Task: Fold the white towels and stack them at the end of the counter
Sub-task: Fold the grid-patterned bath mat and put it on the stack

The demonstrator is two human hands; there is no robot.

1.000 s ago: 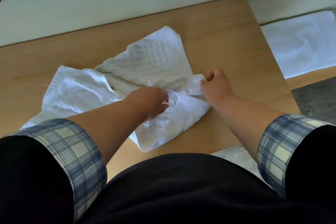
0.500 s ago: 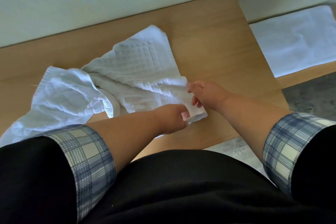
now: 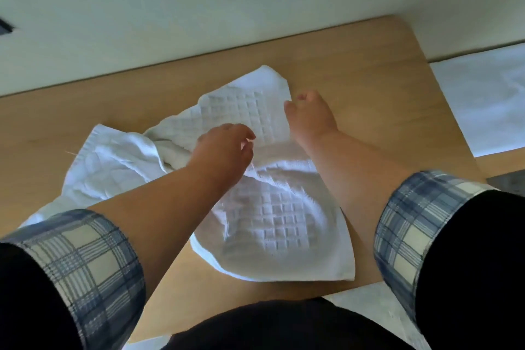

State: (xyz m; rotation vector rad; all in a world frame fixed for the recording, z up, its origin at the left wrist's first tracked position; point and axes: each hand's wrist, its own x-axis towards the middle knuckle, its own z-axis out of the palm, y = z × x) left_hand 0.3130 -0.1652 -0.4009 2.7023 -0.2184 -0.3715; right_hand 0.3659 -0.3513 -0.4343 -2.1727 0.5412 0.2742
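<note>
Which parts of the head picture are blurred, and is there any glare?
Head view: the near flap of the white waffle-weave towel is smeared by motion blur; the left hand and the right hand look slightly soft; the light wooden counter lies in dim, even light, with no glare.

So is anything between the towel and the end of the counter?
Nothing I can see. The towel lies crumpled by the left hand and right hand, and the counter beyond it to its right end is bare wood. A second towel lies past that end.
</note>
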